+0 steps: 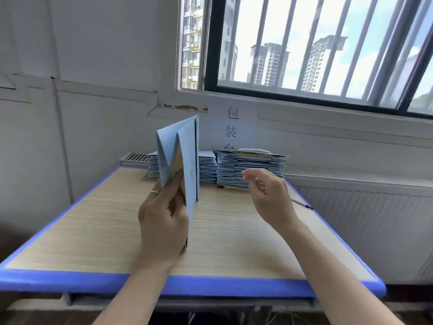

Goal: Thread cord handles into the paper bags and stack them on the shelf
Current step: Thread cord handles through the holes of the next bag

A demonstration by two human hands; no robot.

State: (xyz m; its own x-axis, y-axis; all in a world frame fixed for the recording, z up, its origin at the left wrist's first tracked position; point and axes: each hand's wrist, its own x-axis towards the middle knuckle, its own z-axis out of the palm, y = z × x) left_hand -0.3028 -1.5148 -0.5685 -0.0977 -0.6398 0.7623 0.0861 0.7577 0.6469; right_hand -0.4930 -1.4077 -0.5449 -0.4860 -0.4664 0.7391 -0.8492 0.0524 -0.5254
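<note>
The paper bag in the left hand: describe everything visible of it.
The paper bag is light blue paper, folded but partly sprung open, its creased side gusset showing as a V with a tan patch inside. It stands upright above the table, gripped low down by the left hand. The right hand is clear of it. No cord handle shows.

Entry, person's body, head view.
1. Left hand (164,221): bare. One narrow band ring (155,191) of pale, silvery metal is worn near the base of a finger; which finger cannot be told.
2. Left forearm (136,289): seen uncovered as far as the lower edge of the view.
3. Right hand (269,195): bare. The fingertips are blurred, so the nails cannot be made out.
4. Right forearm (332,266): likewise seen uncovered to the lower edge.
</note>
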